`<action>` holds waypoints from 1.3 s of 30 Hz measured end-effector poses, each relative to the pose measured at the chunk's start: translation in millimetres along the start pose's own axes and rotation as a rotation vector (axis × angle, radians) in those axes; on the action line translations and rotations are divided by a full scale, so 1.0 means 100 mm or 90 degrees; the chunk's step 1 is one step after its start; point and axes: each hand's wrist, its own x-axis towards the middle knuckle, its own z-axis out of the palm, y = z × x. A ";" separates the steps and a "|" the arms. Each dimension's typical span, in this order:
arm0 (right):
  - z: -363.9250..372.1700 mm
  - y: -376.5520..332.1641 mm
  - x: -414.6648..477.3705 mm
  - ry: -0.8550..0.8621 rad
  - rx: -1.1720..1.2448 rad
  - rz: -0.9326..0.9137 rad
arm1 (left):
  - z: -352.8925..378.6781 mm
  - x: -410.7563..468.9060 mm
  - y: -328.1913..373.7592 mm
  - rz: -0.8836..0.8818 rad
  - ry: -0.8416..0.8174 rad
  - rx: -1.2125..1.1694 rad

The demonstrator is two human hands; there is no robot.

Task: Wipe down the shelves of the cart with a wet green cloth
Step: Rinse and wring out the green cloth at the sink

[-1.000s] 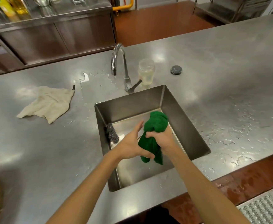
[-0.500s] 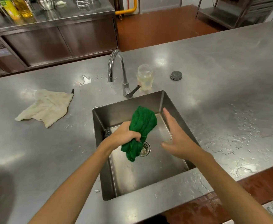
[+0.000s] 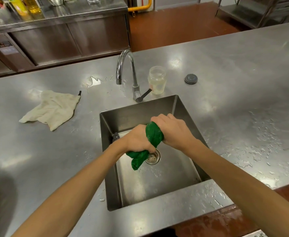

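Over the sink basin: the left hand (image 3: 138,141) and the right hand (image 3: 173,129) hold the bunched dark green cloth (image 3: 154,135) above the square steel sink (image 3: 131,117), near its round drain strainer (image 3: 153,157).
Left hand fingers: curled tight round the lower part of the green cloth, whose loose tail hangs below the fist.
Right hand fingers: curled tight round the upper end of the green cloth, just beside the left hand.
Step in hand: this looks like wringing the green cloth out after wetting it; no water runs from the curved chrome tap (image 3: 134,82).
Done so far: the green cloth appears wet, and droplets lie on the brushed steel counter (image 3: 243,82) on the right.
Left to do: every shelf wipe, by my judgement; no cart can be picked out for certain, though a steel rack (image 3: 260,11) stands at the far right.
Around the sink: a clear glass jar (image 3: 157,80) stands just right of the tap, a dark round lid (image 3: 191,78) lies farther right, a crumpled beige rag (image 3: 52,110) lies on the left, and a dark grey scouring pad (image 3: 115,136) sits at the sink's left wall.
Writing: a label on the far steel cabinet (image 3: 6,47) and the labels on the yellow bottles (image 3: 32,6) are too blurred to read.
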 end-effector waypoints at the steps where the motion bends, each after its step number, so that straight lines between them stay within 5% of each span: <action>1: 0.01 -0.02 0.02 -0.026 0.014 0.021 | 0.01 0.01 0.00 -0.005 0.025 0.048; 6: 0.05 -0.08 0.05 -0.122 0.084 0.120 | 0.07 0.01 -0.04 -0.007 0.105 0.145; 11: -0.02 -0.10 0.13 -0.106 0.007 0.108 | 0.11 -0.04 -0.07 -0.019 0.145 -0.024; 18: -0.12 -0.17 0.23 -0.015 -0.064 0.112 | 0.07 -0.27 -0.36 -0.246 -0.005 -0.713; 23: -0.20 -0.31 0.27 0.004 -0.080 0.116 | 0.10 -0.17 -0.38 -0.270 -0.006 -1.093; 31: -0.13 -0.53 0.29 0.008 0.112 0.314 | -0.10 0.05 0.10 -0.149 0.274 -1.017; 39: -0.20 -0.48 0.34 -0.192 0.658 0.405 | -0.20 0.12 0.09 -0.080 0.412 -0.918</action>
